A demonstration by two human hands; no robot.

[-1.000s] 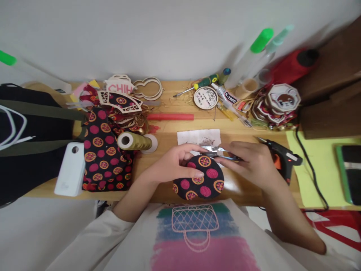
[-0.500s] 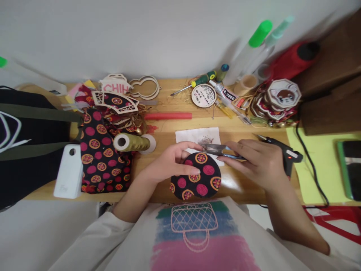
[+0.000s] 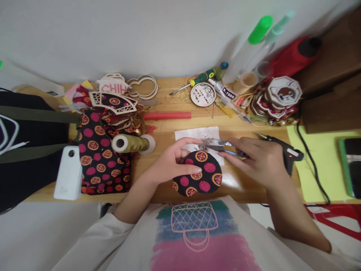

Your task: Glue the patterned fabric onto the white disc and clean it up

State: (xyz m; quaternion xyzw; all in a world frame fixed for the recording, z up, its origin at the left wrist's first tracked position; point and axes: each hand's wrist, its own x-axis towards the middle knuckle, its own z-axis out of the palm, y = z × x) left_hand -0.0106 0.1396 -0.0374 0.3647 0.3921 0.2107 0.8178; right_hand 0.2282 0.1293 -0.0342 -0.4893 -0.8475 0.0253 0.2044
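Note:
My left hand (image 3: pixel 172 160) is closed around a round piece of black fabric (image 3: pixel 204 184) printed with pink and orange circles, thumb on top and the other fingers behind its far edge. In my right hand (image 3: pixel 255 160) is a pair of metal thread snips (image 3: pixel 218 146), gripped between thumb and fingers. The blades point left, beside the fabric's upper edge and close to my left index fingertip. Beneath them lies a white paper (image 3: pixel 187 134) strewn with small dark clippings (image 3: pixel 210 139).
At the left are patterned cloth (image 3: pixel 98 162), a gold ribbon spool (image 3: pixel 132 143) and a white power bank (image 3: pixel 67 173). A black glue gun (image 3: pixel 286 154) lies beyond my right hand, its cord (image 3: pixel 313 169) crossing yellow paper (image 3: pixel 300 177). Behind are a screwdriver (image 3: pixel 201 78) and a glue tube (image 3: pixel 225 90).
The fabric disc has shifted and turned slightly in my left hand, moving a little right. The snips' blades have changed angle slightly. Both hands keep their grips.

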